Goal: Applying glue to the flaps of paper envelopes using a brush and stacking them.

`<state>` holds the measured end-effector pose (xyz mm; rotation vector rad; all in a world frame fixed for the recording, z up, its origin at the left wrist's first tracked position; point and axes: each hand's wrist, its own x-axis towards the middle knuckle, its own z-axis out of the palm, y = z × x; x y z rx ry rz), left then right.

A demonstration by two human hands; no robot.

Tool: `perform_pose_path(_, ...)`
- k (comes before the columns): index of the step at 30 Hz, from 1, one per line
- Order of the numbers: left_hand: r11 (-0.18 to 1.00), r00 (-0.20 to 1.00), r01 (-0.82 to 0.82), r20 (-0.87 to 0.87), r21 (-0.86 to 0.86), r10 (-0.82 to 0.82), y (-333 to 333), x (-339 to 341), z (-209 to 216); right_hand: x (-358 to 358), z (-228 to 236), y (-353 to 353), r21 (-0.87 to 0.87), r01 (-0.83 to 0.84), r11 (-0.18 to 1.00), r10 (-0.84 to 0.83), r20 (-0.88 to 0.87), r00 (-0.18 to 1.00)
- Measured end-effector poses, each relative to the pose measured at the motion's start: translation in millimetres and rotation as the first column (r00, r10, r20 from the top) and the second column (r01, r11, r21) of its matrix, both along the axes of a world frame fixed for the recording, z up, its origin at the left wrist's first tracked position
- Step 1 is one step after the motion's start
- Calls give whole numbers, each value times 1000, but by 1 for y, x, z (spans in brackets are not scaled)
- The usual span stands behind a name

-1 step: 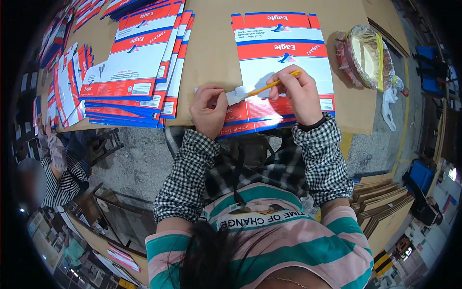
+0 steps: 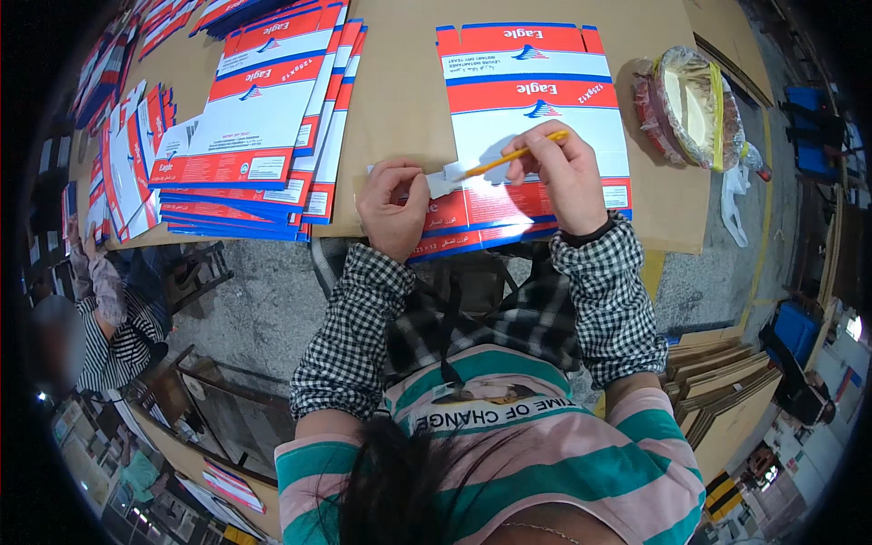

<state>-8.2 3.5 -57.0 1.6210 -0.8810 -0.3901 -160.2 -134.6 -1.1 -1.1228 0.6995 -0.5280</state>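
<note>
The person sits at a brown table (image 2: 400, 109) and looks down at a flat, unfolded carton sheet (image 2: 536, 118) printed in red, white and blue, which lies on the table straight in front of them, with its near edge reaching the table edge. The left hand (image 2: 392, 207) rests on the lower left part of this sheet, with the fingers curled and closed on one end of a small white strip (image 2: 443, 182), maybe a label or a piece of tape; I cannot tell exactly which. The right hand (image 2: 565, 173) is just beside it, on the right, and it is closed around a thin yellow tool (image 2: 509, 159) like a pencil or a small stick, whose tip points to the left and touches the white strip or is very near to it. Both hands are close together above the red band of the sheet. Both forearms wear black and white checked sleeves (image 2: 350, 327). To the left on the table is a tall stack of the same printed sheets (image 2: 263, 118), a little fanned out, and more of them lie further to the left. To the right of the sheet, near the table edge, stands a round roll wrapped in clear plastic (image 2: 695, 104). At the far left, lower than the table, another person in a striped top (image 2: 118, 341) is sitting.
</note>
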Motion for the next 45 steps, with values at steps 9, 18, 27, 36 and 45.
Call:
perform_pose_path(9,1000,1000,8,-23,-17,-8,0,0,-2,3,-3,0,-7,47,999,-47,18,999)
perform_pose_path(18,1000,998,18,-65,14,-17,1,0,1,1,-5,-1,38,59,998,-59,2,998)
perform_pose_path(27,1000,999,24,-35,18,-23,0,1,-1,-2,-17,-2,121,59,991,-58,-15,998)
perform_pose_path(36,1000,1000,17,-14,24,-17,1,2,-6,-8,-20,-5,148,112,983,-107,-44,993)
perform_pose_path(45,997,999,49,12,58,-50,-2,4,2,3,-11,1,88,205,975,-205,-15,979)
